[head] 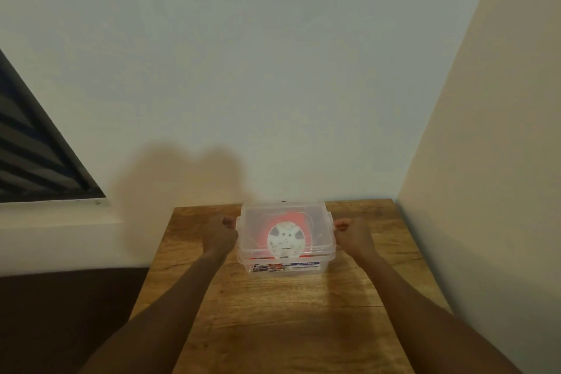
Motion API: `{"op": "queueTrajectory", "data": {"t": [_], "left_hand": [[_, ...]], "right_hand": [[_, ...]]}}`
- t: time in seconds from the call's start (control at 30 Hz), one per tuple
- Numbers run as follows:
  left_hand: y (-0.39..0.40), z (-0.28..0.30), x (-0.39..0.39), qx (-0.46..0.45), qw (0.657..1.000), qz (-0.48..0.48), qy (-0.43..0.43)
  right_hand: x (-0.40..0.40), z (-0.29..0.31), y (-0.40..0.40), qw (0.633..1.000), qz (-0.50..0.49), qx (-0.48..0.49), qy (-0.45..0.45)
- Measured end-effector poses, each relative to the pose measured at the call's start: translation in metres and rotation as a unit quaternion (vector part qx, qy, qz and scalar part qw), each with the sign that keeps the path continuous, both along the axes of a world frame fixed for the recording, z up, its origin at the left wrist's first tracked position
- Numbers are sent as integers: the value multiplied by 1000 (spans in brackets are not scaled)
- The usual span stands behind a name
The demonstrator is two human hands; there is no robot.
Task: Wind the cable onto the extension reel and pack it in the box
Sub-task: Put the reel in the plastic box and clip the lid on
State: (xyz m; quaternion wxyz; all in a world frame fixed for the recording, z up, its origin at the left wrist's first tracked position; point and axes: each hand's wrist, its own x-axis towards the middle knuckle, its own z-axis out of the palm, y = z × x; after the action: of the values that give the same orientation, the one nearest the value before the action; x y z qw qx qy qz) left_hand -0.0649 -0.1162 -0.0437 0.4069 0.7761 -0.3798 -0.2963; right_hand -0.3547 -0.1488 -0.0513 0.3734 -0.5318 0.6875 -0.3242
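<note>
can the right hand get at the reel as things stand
Probably not. The reel lies inside the clear box with the lid on top of it, so the lid blocks the way. The right hand is curled at the lid's right edge, the left hand at its left edge.

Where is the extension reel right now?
In the head view, the extension reel sits inside the clear box, under its lid, mid-table, between the left hand and right hand.

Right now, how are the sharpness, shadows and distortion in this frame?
Head view: soft overall, the reel hazy behind the box lid; a broad shadow falls on the wall above the left hand and right hand; wide-angle splay tilts the walls.
</note>
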Motion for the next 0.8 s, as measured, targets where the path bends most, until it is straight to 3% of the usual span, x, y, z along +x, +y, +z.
{"op": "queueTrajectory", "data": {"t": [0.13, 0.33, 0.6, 0.8], "left_hand": [[-5, -4, 2, 18, 999, -30, -30], [-5, -15, 11, 44, 996, -66, -26], [-6, -18, 15, 59, 996, -68, 29], [2, -23, 14, 51, 995, -50, 73]], "right_hand": [[-3, 2, -4, 1000, 13, 15, 22], [-8, 0, -2, 998, -13, 66, -19], [-9, -15, 3, 985, -24, 111, -127], [-7, -51, 42, 936, -68, 138, -318]]}}
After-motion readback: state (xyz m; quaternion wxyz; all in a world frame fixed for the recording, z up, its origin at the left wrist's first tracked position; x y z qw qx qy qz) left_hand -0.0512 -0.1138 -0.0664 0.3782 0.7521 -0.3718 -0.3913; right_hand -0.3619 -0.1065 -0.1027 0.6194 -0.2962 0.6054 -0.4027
